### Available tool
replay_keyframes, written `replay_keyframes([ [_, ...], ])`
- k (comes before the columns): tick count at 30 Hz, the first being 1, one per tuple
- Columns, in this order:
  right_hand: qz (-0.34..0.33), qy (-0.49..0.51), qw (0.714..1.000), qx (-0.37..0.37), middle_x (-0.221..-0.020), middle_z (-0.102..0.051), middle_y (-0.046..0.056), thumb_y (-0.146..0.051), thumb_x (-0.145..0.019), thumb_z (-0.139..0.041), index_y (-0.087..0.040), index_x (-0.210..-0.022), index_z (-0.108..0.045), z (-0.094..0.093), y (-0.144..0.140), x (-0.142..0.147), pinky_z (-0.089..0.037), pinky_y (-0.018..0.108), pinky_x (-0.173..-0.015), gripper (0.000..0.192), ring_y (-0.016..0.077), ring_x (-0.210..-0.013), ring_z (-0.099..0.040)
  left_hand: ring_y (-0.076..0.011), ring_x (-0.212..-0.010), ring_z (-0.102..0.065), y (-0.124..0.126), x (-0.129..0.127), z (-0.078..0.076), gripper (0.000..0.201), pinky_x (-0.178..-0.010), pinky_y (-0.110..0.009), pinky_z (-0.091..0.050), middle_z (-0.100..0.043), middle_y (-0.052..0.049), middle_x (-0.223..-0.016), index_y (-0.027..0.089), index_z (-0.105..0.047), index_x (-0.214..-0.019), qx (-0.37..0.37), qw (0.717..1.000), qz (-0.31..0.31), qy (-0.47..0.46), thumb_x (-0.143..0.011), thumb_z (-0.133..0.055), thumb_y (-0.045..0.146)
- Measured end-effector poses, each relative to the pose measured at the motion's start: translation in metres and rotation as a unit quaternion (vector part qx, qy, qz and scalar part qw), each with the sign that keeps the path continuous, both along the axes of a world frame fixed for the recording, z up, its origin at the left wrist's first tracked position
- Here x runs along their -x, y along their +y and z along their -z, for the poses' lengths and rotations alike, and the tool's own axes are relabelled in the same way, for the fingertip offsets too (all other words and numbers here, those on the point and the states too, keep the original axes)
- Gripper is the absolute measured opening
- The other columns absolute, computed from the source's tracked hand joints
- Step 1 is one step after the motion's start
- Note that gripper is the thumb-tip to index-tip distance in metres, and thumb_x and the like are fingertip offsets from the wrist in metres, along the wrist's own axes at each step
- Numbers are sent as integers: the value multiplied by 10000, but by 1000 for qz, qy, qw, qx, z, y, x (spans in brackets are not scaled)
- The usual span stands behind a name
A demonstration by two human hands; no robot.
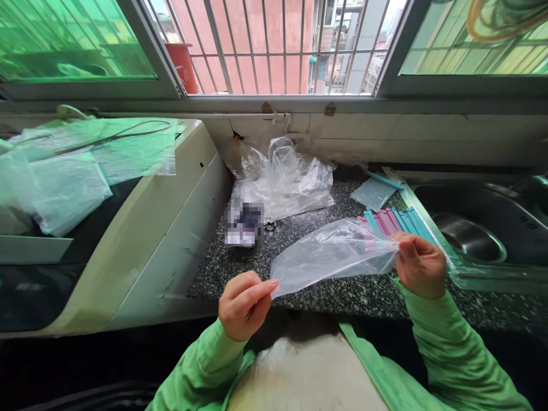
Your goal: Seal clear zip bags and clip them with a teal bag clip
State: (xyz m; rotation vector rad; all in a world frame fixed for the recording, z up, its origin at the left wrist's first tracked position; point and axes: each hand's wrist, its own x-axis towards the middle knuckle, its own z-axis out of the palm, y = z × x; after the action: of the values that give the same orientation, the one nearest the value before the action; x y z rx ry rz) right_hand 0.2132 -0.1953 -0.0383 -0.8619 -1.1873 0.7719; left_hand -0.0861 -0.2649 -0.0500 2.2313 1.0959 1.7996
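Both hands pinch one clear plastic bag [331, 254], stretched above the speckled desk [299, 285]: left hand [244, 305] grips its lower corner, right hand [419, 264] its other end. Behind the bag lie pink and blue sealing clips [396, 221], beside the steel sink [475, 234].

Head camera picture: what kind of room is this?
Most likely a home kitchen. A steel sink is set into a speckled stone counter under a barred window. Both hands, left hand and right hand, hold a clear plastic bag above the counter.
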Motion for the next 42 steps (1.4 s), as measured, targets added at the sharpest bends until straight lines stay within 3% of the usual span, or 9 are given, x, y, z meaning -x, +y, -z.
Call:
replay_keyframes([
  [5,1,-22,998,53,-547,-438,-1,-459,-650,-652,-200,-541,-572,-30,-5,5,-357,273,-509,293,116,-542,-404,-43,-476,-455,3,-4,-19,43,-420,-153,-350,-526,26,-568,150,-602,-701,100,989,0,-113,-684,-626,119],
  [8,11,-78,989,123,-581,-505,19,-506,-639,-639,-197,-577,-592,-34,8,7,-365,267,-489,319,115,-532,-432,-35,-439,-434,26,-8,-20,94,-397,-146,-334,-516,35,-532,137,-571,-639,183,965,-22,-185,-701,-615,192],
  [15,10,-140,977,162,-599,-612,20,-568,-596,-626,-169,-668,-644,9,42,-8,-444,264,-507,405,125,-531,-528,-27,-332,-323,95,-14,15,236,-328,-153,-265,-401,84,-407,143,-518,-621,346,891,13,-294,-636,-613,358],
  [24,22,-306,938,163,-708,-655,30,-455,-731,-541,-160,-734,-643,38,-1,-30,-478,276,-643,312,161,-674,-593,-37,-278,-285,114,-16,40,327,-305,-172,-233,-362,103,-371,122,-531,-733,430,859,26,-275,-634,-585,429],
  [27,32,-356,925,129,-723,-643,31,-399,-742,-542,-172,-734,-628,45,-13,-34,-476,285,-673,242,165,-699,-589,-41,-309,-310,108,-9,41,330,-334,-171,-249,-366,93,-382,86,-579,-845,394,907,0,-150,-693,-555,378],
  [30,24,-398,912,93,-736,-631,36,-337,-750,-541,-185,-752,-622,50,-22,-38,-474,297,-685,172,166,-712,-584,-46,-384,-376,88,-1,37,253,-397,-169,-310,-418,68,-441,98,-607,-886,280,957,-78,-1,-734,-543,290],
  [32,19,-411,908,80,-742,-621,38,-303,-758,-535,-193,-776,-618,51,-27,-39,-474,293,-672,140,162,-712,-580,-51,-429,-415,70,4,36,200,-437,-172,-356,-475,40,-501,108,-610,-863,194,975,-84,70,-758,-535,260],
  [36,26,-415,907,68,-747,-594,35,-293,-756,-545,-202,-855,-605,47,-31,-37,-472,281,-624,147,150,-672,-556,-75,-492,-473,35,6,40,191,-474,-184,-397,-545,-1,-582,136,-594,-901,63,981,-9,185,-760,-558,260],
  [42,15,-408,911,55,-773,-583,37,-314,-729,-592,-206,-865,-601,49,-27,-30,-476,281,-629,173,150,-685,-547,-101,-535,-518,11,1,60,277,-492,-207,-400,-575,-16,-610,143,-581,-935,-30,967,-11,254,-718,-620,311],
])
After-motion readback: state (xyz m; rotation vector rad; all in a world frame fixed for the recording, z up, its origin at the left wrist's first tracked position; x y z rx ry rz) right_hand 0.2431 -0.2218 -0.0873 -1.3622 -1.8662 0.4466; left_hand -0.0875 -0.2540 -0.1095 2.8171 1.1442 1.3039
